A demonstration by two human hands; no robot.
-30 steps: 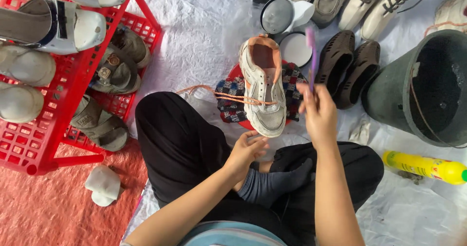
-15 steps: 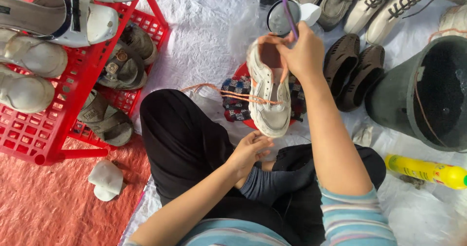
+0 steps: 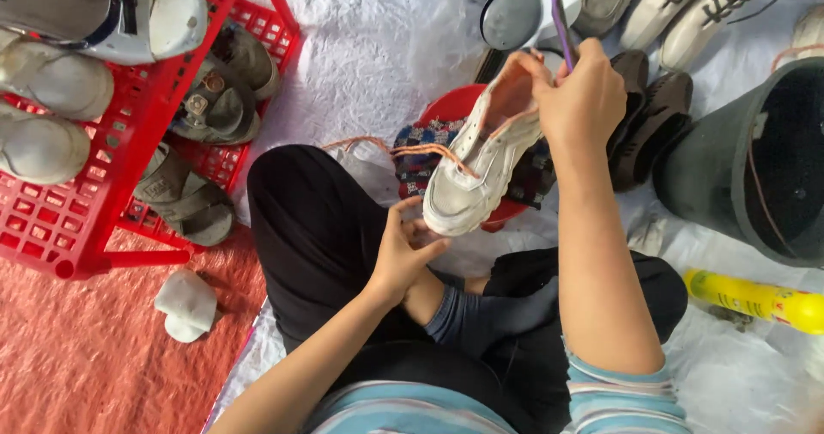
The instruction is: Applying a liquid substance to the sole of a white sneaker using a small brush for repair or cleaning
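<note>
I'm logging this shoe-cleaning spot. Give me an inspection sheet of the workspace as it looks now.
Surface: white plastic sheet; red mat at left.
Job's things: white sneaker tilted over a red basin; purple-handled brush.
Clutter: red rack of sandals, brown shoes, dark bucket, yellow bottle, white cloth.
Hands: left hand at the sneaker's toe; right hand grips brush and heel.
Cables: nothing seen.
Surroundings: more shoes along the top.
</note>
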